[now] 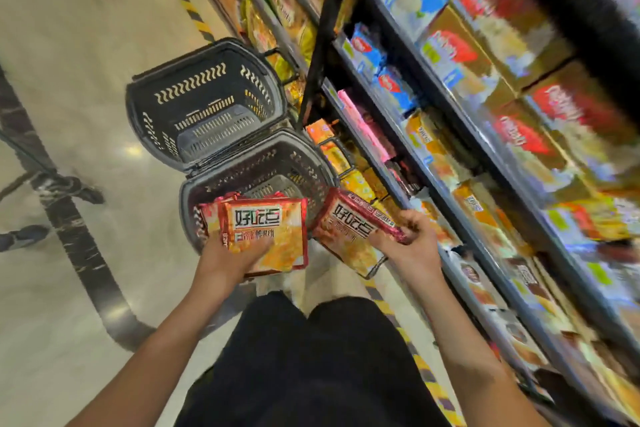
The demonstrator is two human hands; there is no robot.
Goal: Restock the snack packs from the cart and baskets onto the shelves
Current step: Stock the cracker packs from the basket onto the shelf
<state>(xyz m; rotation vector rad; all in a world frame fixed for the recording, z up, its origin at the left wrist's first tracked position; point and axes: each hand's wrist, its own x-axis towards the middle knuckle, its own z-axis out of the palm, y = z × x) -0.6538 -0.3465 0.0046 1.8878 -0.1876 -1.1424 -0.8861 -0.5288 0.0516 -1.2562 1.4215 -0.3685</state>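
Left hand [239,253] grips a pack stack [266,236] w/ fingers curled under, right hand [408,239] pinches one pack [353,229] at its edge, so stack may slide into the basket [256,166].

Bare forearms [460,329], no sleeves showing; black trousers [311,364] (plain, unmarked) cover both legs.

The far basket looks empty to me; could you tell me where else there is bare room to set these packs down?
The far basket shows a bare bottom. The floor left of both baskets is open. The near basket shows some bare mesh behind the packs. The shelves are packed tight.
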